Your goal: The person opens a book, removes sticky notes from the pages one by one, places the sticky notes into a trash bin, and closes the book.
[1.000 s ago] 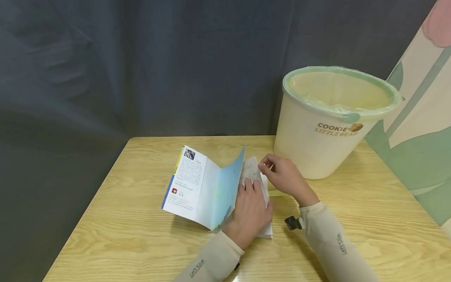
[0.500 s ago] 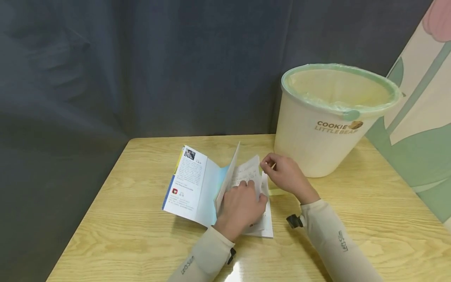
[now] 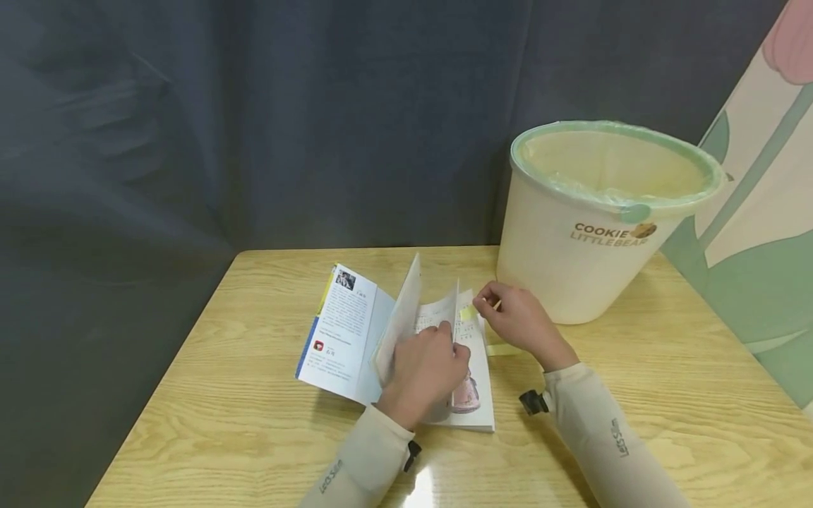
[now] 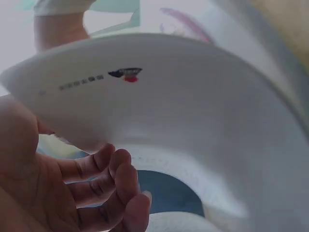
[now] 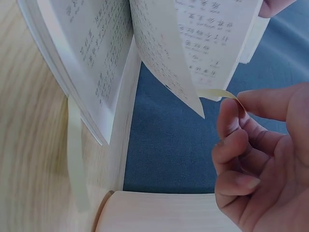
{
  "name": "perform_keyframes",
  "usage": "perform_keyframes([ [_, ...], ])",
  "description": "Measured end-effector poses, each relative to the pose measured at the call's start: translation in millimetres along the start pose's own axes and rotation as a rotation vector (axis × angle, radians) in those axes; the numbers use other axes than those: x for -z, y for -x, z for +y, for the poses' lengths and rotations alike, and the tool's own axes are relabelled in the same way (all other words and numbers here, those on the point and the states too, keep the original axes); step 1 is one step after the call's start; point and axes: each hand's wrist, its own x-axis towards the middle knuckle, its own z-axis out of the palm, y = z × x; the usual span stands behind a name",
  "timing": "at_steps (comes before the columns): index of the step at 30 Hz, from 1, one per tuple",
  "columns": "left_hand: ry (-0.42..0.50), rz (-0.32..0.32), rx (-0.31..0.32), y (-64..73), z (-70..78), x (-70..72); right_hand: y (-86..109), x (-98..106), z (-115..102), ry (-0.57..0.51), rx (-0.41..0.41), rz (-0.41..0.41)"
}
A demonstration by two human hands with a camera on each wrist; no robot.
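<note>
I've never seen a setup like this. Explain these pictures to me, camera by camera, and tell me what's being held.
There is no machine here, just a person's two bare hands. The wide view comes from a camera on the head, looking down; the two close views come from cameras on the wrists. On the wooden table lie an open book and, behind it to the right, a large bin. The right hand pinches a thin yellow strip between its fingers. The left hand is among the pages; whether it grips one is unclear.
</note>
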Motion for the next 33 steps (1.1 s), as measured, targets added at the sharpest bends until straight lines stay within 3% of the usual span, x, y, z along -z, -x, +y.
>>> perform_keyframes([
  [5,0.058,0.021,0.024,-1.2,-13.2,16.3,0.1,-1,0,0.013,-0.034,-0.017],
  [12,0.149,0.057,0.046,-2.9,-45.8,43.2,-0.7,-2,2,0.031,-0.055,-0.044],
  [17,0.196,0.025,0.045,-3.3,-71.3,59.3,-1.1,-3,4,0.04,-0.056,-0.066],
  [20,0.227,-0.006,0.076,-3.0,-86.8,66.5,-0.4,-4,6,0.044,-0.056,-0.068],
  [24,0.217,-0.044,0.138,-1.8,-104.4,73.8,0.5,-4,7,0.049,-0.053,-0.069],
  [33,0.086,-0.127,0.259,-0.1,-131.0,79.3,-0.4,-5,7,0.047,-0.055,-0.074],
])
